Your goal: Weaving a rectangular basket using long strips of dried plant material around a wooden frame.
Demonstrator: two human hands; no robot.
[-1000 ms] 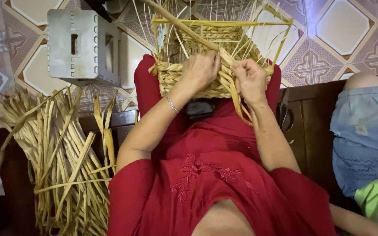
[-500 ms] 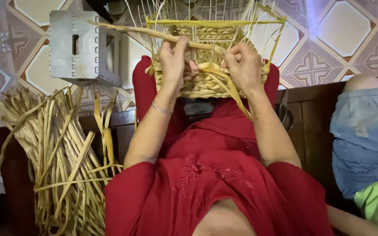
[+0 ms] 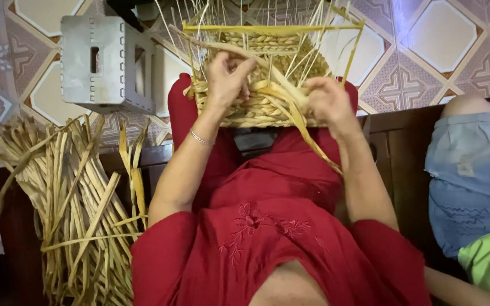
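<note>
- Hands work a half-woven straw basket (image 3: 267, 90) resting on the knees of a seated person in a red dress (image 3: 267, 226).
- Left hand (image 3: 227, 76) presses against the basket's woven wall, fingers curled shut around a straw strand (image 3: 239, 52) running across the top.
- Right hand (image 3: 327, 102) grips the wall's right side, fingers closed over flat strands that trail down toward the lap.
- Bundle of loose straw (image 3: 69, 209) lies on the dark wooden bench (image 3: 392, 147) to the left.
- Grey plastic stool (image 3: 106, 68) stands on the patterned tile floor (image 3: 426, 51).
- Another person's knee in blue shorts (image 3: 472, 170) sits at right.
</note>
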